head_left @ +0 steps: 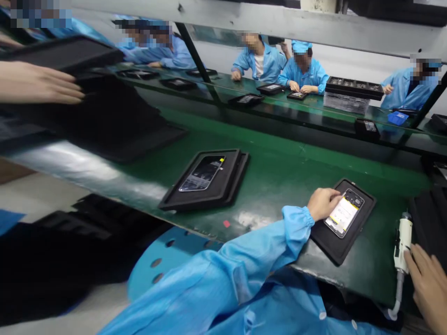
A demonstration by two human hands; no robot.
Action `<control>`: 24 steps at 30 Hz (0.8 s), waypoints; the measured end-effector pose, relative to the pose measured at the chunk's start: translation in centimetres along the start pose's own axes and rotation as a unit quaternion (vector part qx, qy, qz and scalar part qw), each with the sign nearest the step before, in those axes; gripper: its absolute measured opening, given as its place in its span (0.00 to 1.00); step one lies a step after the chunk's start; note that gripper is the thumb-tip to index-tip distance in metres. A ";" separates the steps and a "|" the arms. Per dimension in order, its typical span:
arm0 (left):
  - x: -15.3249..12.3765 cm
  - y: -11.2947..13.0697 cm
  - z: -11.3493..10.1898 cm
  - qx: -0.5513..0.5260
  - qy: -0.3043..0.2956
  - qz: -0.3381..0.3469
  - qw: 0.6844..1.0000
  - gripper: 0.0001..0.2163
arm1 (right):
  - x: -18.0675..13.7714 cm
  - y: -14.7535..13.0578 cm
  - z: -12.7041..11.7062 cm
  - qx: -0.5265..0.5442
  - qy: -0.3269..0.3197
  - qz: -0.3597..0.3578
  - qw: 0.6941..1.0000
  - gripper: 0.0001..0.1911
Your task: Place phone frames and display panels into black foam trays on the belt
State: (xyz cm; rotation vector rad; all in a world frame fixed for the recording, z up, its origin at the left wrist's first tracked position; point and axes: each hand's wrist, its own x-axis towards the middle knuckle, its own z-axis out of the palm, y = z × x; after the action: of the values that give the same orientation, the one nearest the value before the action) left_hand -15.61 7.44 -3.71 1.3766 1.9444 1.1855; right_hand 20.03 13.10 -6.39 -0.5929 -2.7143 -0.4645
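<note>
An opened smartphone [344, 214] lies in a black foam tray [335, 249] on the green bench, its white and yellow inner side facing up. At the phone's upper left edge, my left hand [323, 204] has its thumb and fingers closed on the rim. My right hand [429, 281] is at the right edge of the view, fingers stretched out. Beside its fingertips lies a white electric screwdriver [404, 242] with a grey cable; whether they touch it I cannot tell.
Left of me, another phone [203, 173] rests on stacked black trays [223, 197]. A co-worker's hand [45, 83] is at a tall stack of black trays [115, 121]. Dark trays [431, 223] stand at the right. Co-workers in blue sit across, behind a green rail; a blue stool [164, 260] is below.
</note>
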 end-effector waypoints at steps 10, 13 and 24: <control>-3.9 -4.3 -1.9 0.080 -0.002 0.054 0.995 0.20 | 7.4 4.1 3.0 -0.142 -0.037 -0.136 0.980 0.29; -5.7 -4.5 -1.5 0.075 0.020 0.035 0.996 0.22 | 8.4 5.5 3.1 -0.146 -0.029 -0.191 0.970 0.27; -9.6 -4.8 -4.4 0.070 0.062 0.033 0.995 0.17 | 6.0 3.5 3.4 0.092 0.043 -0.210 0.972 0.17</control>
State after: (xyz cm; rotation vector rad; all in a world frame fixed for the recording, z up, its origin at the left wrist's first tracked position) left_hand -17.82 -3.63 -6.45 1.4796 2.1184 1.2120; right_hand 15.56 19.41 -6.29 0.0565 -2.7546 -0.3201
